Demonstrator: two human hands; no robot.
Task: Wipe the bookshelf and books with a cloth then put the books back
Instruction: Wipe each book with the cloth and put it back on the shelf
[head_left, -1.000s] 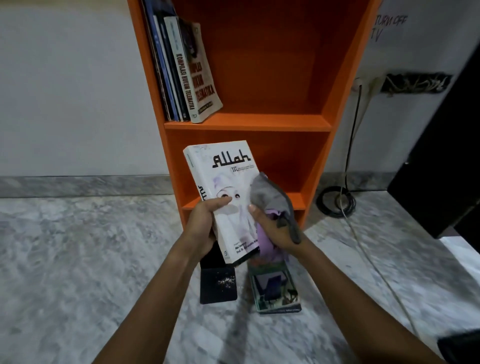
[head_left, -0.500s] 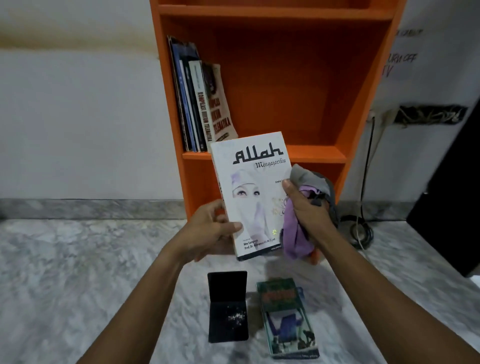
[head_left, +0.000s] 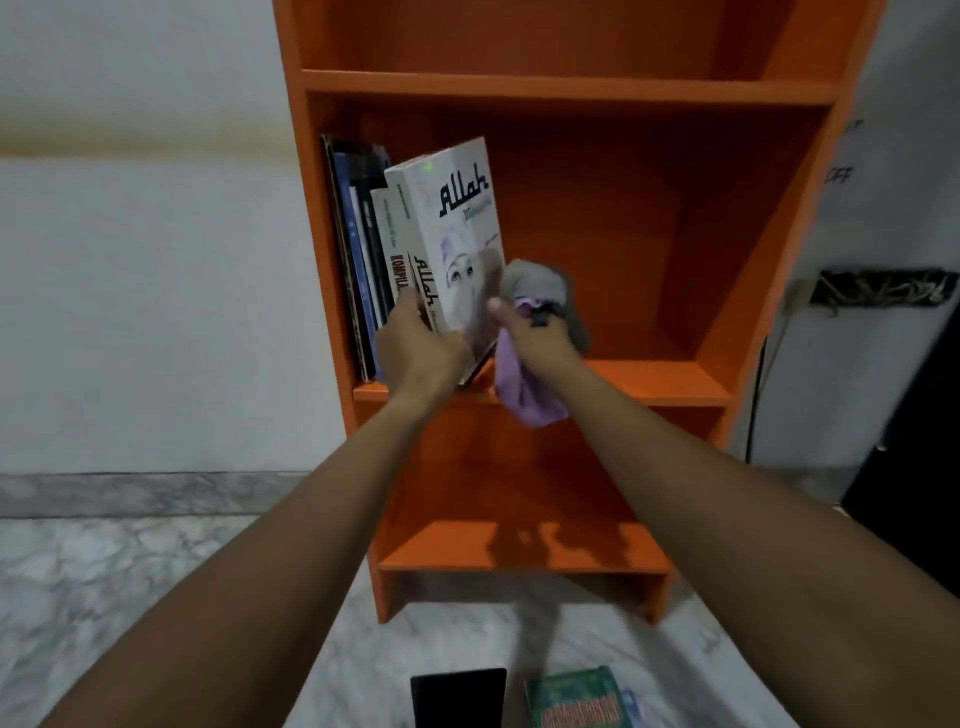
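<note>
The left hand (head_left: 418, 348) grips the white book (head_left: 449, 244) by its lower spine, tilting it against the shelved books (head_left: 363, 249) so it can slide into the orange bookshelf (head_left: 649, 379); the right hand (head_left: 535, 338) steadies its cover while clutching the cloth (head_left: 530, 395). Half a second ago the book was lower, facing the camera, clear of the shelf
</note>
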